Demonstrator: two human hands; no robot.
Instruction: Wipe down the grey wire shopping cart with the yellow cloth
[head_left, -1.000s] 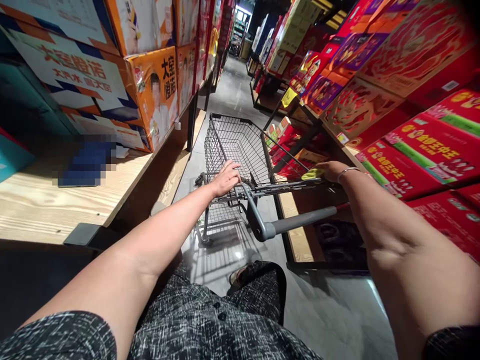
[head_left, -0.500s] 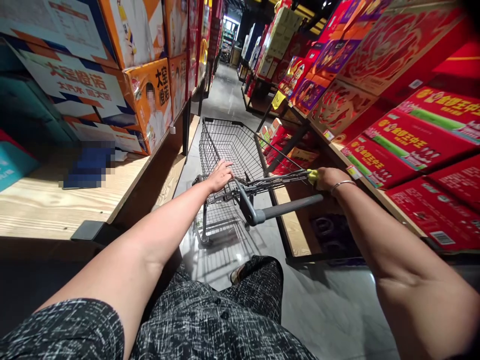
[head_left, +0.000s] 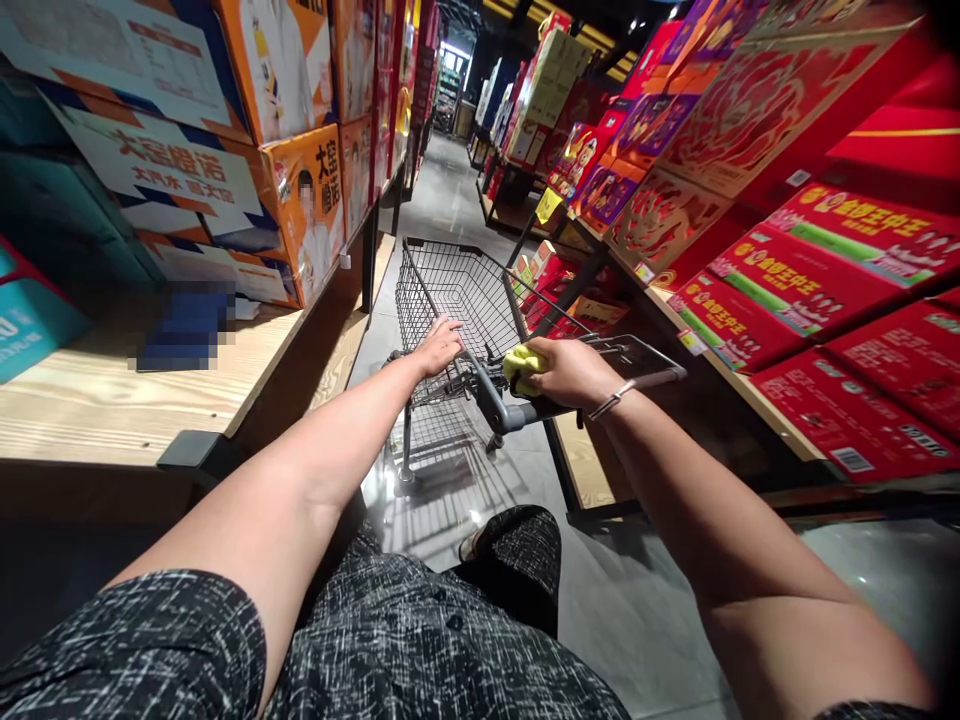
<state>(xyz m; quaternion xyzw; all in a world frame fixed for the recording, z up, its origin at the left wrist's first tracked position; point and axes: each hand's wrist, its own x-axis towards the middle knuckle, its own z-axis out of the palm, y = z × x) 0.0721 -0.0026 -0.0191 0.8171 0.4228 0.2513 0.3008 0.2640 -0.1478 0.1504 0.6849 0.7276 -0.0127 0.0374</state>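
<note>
On the left, we see a wooden shelf (head_left: 97, 420); a blurred blue thing (head_left: 184, 330) lies on it, and orange boxes (head_left: 311, 215) are stacked near its front edge. Next, our left hand (head_left: 439, 347) rests at the left side of the shopping cart (head_left: 450, 300), its fingers rather straight; whether they grip, we cannot tell. The yellow cloth (head_left: 523, 366) is at the cart's near end, by the handle (head_left: 517, 412), bunched in the bent fingers of our right hand (head_left: 574, 372). Farther right, red boxes (head_left: 780, 285) stand along another shelf's edge (head_left: 757, 405).
</note>
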